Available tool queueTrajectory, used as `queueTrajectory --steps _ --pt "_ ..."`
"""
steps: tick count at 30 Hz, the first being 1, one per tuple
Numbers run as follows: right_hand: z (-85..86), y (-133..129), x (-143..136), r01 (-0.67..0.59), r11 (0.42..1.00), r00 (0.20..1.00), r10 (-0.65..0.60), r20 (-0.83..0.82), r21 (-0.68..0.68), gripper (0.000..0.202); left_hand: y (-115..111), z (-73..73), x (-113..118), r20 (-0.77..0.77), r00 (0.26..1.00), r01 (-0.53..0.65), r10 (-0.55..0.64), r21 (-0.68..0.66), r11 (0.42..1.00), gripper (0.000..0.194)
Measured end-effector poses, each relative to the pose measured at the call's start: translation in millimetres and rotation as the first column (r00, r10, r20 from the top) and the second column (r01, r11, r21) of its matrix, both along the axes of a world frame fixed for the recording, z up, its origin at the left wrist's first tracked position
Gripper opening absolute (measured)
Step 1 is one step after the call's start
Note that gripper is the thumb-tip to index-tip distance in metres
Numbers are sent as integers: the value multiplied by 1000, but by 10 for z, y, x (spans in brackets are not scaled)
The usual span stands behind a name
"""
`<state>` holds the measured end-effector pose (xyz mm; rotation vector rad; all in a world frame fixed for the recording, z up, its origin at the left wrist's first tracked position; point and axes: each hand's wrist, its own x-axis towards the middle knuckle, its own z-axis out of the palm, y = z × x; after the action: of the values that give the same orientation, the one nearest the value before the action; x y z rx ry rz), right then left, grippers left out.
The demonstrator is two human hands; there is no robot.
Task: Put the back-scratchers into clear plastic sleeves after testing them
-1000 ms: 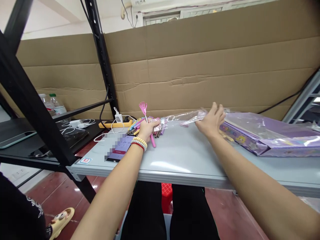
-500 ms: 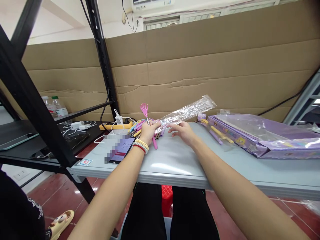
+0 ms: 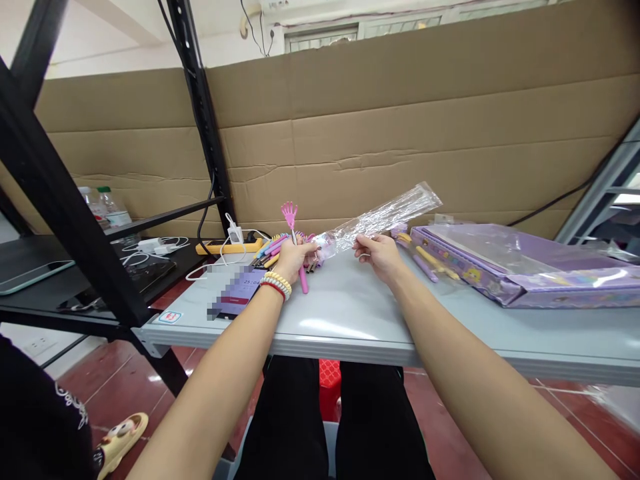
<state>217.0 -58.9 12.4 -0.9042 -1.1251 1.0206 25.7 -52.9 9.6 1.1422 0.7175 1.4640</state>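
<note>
The left hand (image 3: 295, 259) is closed around a pink stick (image 3: 289, 217), thumb and fingers pressed together, with the stick's splayed little top standing up above the knuckles and its lower end poking out beneath. At the thumb tip, the same hand also has the near end of a clear sleeve (image 3: 395, 210), crinkled and shiny, that slants up over the table (image 3: 345, 320) to the right. Bands (image 3: 276, 283) circle that wrist.

The right hand (image 3: 379, 257) is at the sleeve's lower edge, partway along it, its fingers curled in and the thumb close to the forefinger; whether they truly pinch the plastic, I cannot tell from here.

Behind the left hand lies a heap of coloured pens (image 3: 270, 248), partly hidden by it, and just in front of them a phone (image 3: 237, 303) lies flat. A yellow power strip (image 3: 230, 247) sits at the back, with a white charger (image 3: 234, 233) plugged in.

On the right side of the table rests a purple box (image 3: 575, 300), clear plastic over its top. Against its left side lie a yellow pen (image 3: 435, 262) and a purple pen (image 3: 424, 267). Cardboard (image 3: 400, 140) walls off the back.
</note>
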Motion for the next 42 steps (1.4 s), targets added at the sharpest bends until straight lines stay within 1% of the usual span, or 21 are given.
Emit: queueTrajectory --steps 4,6,8,11,13,16,19,21,23,25,27,29,31,32,34,36,38,40,42 --pt "1 8 9 14 1000 1000 -14 -9 1 25 -2 -8 -5 -18 1000 -7 7 8 1000 48" --pt "3 17 24 16 1000 999 -16 -48 9 26 -6 -9 -9 -30 999 -11 11 16 1000 47" --pt "6 31 54 25 999 992 -21 -124 30 27 -8 -7 -15 -35 998 -45 46 34 998 44" --pt "14 46 136 42 995 960 -14 -279 93 32 6 -3 -29 -62 987 -147 150 46 988 36" --pt "22 29 212 11 986 932 51 -359 169 44 31 -6 -47 -88 965 -245 247 33 969 31" --pt "37 -49 321 -137 954 886 239 -397 268 64 82 -17 -86 -102 915 -388 389 31 921 28" --pt "51 -146 383 -319 911 817 404 -411 261 69 133 -29 -128 -106 877 -470 469 20 882 25" --pt "62 -191 394 -404 882 770 470 -431 242 71 165 -36 -153 -96 866 -494 491 -7 869 24" --pt "75 -214 394 -435 865 730 502 -464 252 75 196 -43 -175 -67 862 -505 502 -41 862 24" --pt "85 -221 400 -419 860 703 510 -496 289 76 224 -48 -196 -33 852 -523 522 -65 850 24" --pt "84 -212 422 -391 865 700 502 -508 315 73 240 -47 -218 -14 833 -552 552 -79 830 25" --pt "65 -185 463 -378 873 719 486 -497 308 67 242 -36 -239 11 821 -568 572 -95 817 27" --pt "29 -137 514 -401 872 740 489 -462 281 64 231 -17 -259 49 828 -550 558 -126 826 28" --pt "8 -107 538 -432 862 747 507 -431 265 65 224 -7 -267 70 840 -526 538 -138 839 29" --pt "-31 -48 574 -533 821 746 570 -344 205 68 210 12 -280 103 871 -463 480 -150 874 29" --pt "-51 -8 583 -649 757 725 645 -240 73 69 196 27 -283 114 891 -423 440 -142 895 29" --pt "-46 -3 565 -712 693 702 696 -152 -113 67 183 37 -277 101 897 -419 431 -123 900 31" --pt "-21 -30 533 -696 663 706 701 -99 -275 62 170 44 -265 77 896 -428 437 -108 897 32" --pt "11 -72 504 -665 649 718 692 -76 -369 56 161 47 -252 73 895 -433 441 -96 896 34"
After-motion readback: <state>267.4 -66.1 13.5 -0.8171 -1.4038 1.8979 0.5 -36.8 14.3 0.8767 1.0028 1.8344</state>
